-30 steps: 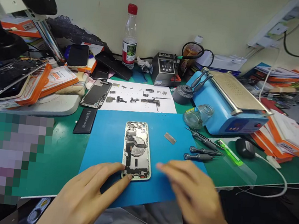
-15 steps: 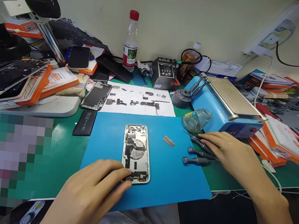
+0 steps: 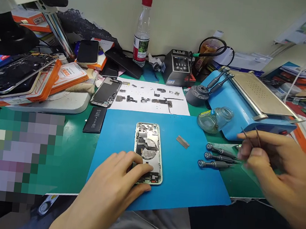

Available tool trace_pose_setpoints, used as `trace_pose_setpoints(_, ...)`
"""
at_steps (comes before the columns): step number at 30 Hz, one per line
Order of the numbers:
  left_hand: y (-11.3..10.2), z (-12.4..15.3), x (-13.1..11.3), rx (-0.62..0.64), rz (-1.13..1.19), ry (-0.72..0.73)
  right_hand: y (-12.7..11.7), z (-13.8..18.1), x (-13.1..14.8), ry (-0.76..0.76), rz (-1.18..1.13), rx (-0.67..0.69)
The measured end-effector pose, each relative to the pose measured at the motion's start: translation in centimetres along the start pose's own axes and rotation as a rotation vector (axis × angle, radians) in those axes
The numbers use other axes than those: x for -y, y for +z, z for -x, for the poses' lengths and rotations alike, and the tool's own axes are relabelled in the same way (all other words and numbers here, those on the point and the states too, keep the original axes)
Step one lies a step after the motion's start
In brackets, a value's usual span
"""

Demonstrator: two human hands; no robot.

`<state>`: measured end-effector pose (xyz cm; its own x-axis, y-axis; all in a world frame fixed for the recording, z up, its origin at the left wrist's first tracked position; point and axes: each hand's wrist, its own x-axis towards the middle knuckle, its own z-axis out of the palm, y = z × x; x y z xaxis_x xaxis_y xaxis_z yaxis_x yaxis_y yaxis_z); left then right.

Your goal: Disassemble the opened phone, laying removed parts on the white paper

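An opened phone housing [image 3: 148, 147] lies screen-side gone on a blue mat [image 3: 184, 183], its inner parts showing. My left hand [image 3: 118, 187] rests over its lower end, fingers curled round the bottom edge. My right hand [image 3: 270, 167] hovers at the right of the mat, pinching thin tweezers [image 3: 250, 136] whose tips point up. Three dark screwdrivers [image 3: 218, 157] lie side by side just left of that hand. A small metal plate [image 3: 183, 141] lies on the mat between phone and screwdrivers.
A white sheet [image 3: 180, 110] behind the mat carries several small phone parts. A detached screen [image 3: 106, 92], black battery [image 3: 95, 119], glass jar [image 3: 215, 119], blue heating machine [image 3: 249, 103], soldering station [image 3: 180, 69], water bottle [image 3: 142, 31] and stacked orange boxes [image 3: 36, 80] surround the mat. A microscope [image 3: 22, 2] stands at left.
My right hand went from the mat to the tools on the right and lifted the tweezers. My left hand slid further onto the phone's lower end.
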<state>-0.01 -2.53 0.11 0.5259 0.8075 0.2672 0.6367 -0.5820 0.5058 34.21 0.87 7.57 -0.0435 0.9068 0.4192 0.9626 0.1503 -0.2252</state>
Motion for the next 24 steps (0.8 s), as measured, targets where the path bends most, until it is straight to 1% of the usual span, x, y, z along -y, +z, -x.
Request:
trace_pose_setpoints(1, -0.1, -0.1, 0.0, 0.015, 0.019, 0.007, -0.1, 0.4, 1.0, -0.081, -0.092, 0.055)
trace_pose_setpoints(3, -0.3, -0.3, 0.0, 0.038, 0.057, 0.017, 0.2, 1.1, 2.9, -0.217, -0.241, 0.268)
trace_pose_setpoints(4, -0.3, -0.3, 0.0, 0.047, 0.076, 0.021, 0.5, 1.2, 3.8, -0.252, -0.277, 0.387)
trace_pose_setpoints(5, -0.3, -0.3, 0.0, 0.054, 0.094, 0.023, 0.8, 1.3, 4.6, -0.299, -0.316, 0.473)
trace_pose_setpoints(7, -0.3, -0.3, 0.2, 0.066, 0.118, 0.023, 1.5, 1.4, 5.8, -0.363, -0.337, 0.585)
trace_pose_setpoints(8, -0.3, -0.2, 0.2, 0.07, 0.124, 0.022, 1.7, 1.3, 6.1, -0.398, -0.333, 0.616)
trace_pose_setpoints(11, -0.2, -0.2, 0.4, 0.072, 0.141, 0.01, 2.2, 1.1, 6.3, -0.478, -0.281, 0.659)
trace_pose_setpoints(14, -0.1, -0.2, 0.4, 0.075, 0.17, -0.001, 2.4, 0.9, 6.3, -0.518, -0.23, 0.671)
trace_pose_setpoints(18, 0.0, -0.2, 0.5, 0.074, 0.183, -0.01, 2.3, 0.5, 6.9, -0.566, -0.201, 0.646)
trace_pose_setpoints(21, -0.1, -0.1, 0.5, 0.083, 0.182, -0.013, 2.1, 0.1, 7.3, -0.582, -0.19, 0.605)
trace_pose_setpoints(24, -0.1, -0.1, 0.5, 0.09, 0.173, -0.018, 2.2, -0.1, 7.3, -0.589, -0.189, 0.593)
